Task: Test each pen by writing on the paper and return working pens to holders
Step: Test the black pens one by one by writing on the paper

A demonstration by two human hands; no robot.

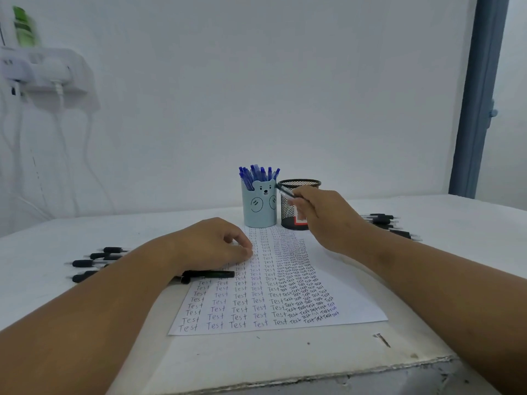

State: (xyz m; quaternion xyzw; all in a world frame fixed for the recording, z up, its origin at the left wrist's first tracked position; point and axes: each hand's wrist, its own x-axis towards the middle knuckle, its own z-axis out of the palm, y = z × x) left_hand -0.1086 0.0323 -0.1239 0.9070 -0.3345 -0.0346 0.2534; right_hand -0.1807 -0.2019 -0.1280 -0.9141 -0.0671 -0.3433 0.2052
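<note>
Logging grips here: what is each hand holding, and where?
Right hand pinches a black pen near its lower end; left hand holds nothing.

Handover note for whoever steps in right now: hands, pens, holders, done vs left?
Right hand holds a black pen raised by the rim of the black mesh holder, not yet dropped in.
Left hand rests on the paper, fingers loosely curled, holding nothing.
Blue bear holder is packed with blue pens.
Done: paper is covered in rows of "Test".
Left: black pens lie loose on the table, a group on the left, a group on the right, one by the left wrist.
</note>
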